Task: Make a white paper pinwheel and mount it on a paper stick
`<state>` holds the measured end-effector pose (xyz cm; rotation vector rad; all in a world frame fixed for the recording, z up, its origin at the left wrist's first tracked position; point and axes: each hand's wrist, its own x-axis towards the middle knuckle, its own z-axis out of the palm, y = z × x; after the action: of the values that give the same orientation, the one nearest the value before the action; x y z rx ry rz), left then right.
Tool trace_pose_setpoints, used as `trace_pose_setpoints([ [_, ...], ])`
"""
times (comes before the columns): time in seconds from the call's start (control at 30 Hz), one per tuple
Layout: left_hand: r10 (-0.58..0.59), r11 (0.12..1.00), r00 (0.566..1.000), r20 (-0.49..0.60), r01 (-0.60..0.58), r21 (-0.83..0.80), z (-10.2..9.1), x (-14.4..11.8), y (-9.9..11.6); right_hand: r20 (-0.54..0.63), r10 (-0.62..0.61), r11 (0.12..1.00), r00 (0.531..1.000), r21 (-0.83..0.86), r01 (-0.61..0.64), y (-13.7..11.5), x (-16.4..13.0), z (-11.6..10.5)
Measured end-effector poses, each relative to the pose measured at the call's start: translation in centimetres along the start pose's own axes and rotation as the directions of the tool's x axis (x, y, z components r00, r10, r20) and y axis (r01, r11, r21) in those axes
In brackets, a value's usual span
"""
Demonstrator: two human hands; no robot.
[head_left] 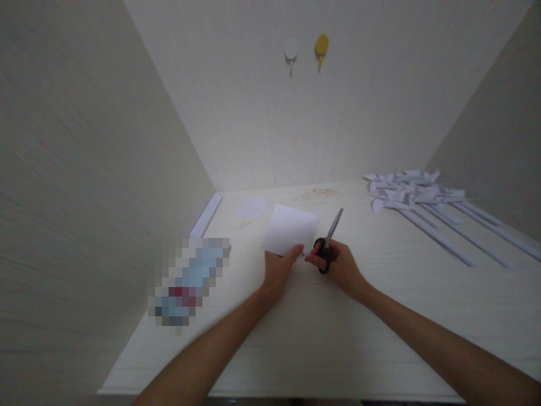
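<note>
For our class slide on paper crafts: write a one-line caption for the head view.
Left hand holds a white paper sheet; right hand grips black-handled scissors; paper pinwheels lie aside.

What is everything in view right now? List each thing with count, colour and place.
paper sheet: one, white, centre of table, held at its near edge by the left hand
scissors: one pair, black handles, in the right hand, blades pointing away
paper pinwheels: a pile, count unclear, white, far right of table, sticks running toward the near right
paper sticks: a few, white, along the left wall
small paper piece: one, white, far centre-left
blurred item: one, blue and red, near left
wall hooks: two, white and yellow, back wall
table: one, whitish
left hand: grip on sheet
right hand: grip on scissors
</note>
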<state>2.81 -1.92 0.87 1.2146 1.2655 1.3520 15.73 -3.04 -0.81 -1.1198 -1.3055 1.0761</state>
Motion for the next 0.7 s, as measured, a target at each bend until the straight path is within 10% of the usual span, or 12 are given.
trace_pose_setpoints([
  [0.7, 0.007, 0.999, 0.997, 0.083, -0.01, 0.041, 0.06, -0.09, -0.45, -0.05, 0.013, 0.999, 0.999, 0.045, -0.011, 0.17, 0.11, -0.06],
])
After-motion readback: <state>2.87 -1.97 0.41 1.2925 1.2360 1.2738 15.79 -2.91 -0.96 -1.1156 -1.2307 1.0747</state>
